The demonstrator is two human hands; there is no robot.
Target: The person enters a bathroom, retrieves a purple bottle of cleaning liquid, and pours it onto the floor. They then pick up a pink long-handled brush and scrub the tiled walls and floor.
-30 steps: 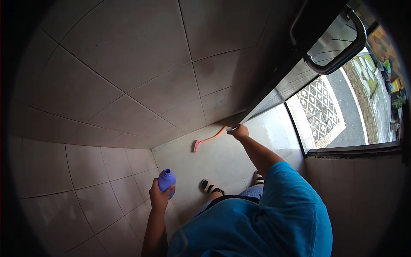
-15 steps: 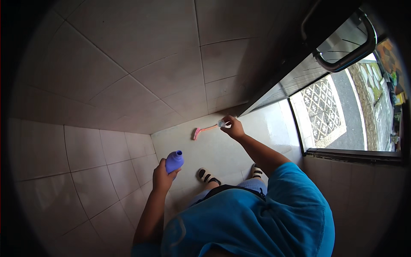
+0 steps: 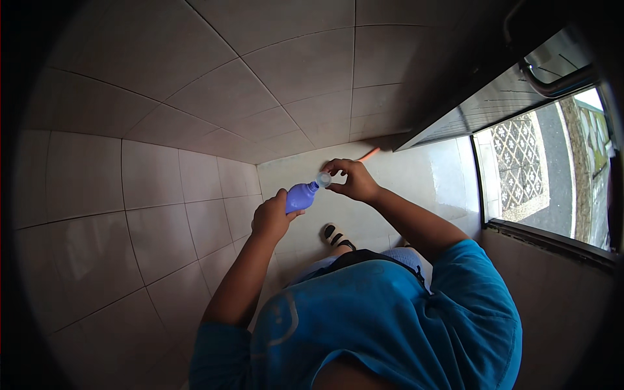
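Observation:
My left hand (image 3: 272, 217) is closed round a purple plastic bottle (image 3: 299, 199). Its uncapped neck tilts up and to the right. Between the fingertips of my right hand (image 3: 357, 181) is a small translucent cap (image 3: 324, 179), held right at the bottle's mouth. Whether cap and mouth touch, I cannot tell. Beyond my right hand, part of an orange handle (image 3: 369, 155) shows on the floor; the pink brush head at its end is hidden behind my hands.
Tiled walls (image 3: 162, 179) rise on the left and ahead of the pale floor (image 3: 416, 175). A dark door with a bent metal handle (image 3: 559, 84) stands open at the right, beside a doorway to a paved outdoor area. My sandalled foot (image 3: 338, 236) is below the bottle.
My left hand has brought the bottle up and to the right, tilting it toward the cap. My right hand has come slightly closer. The view has shifted, and the pink brush head is now covered.

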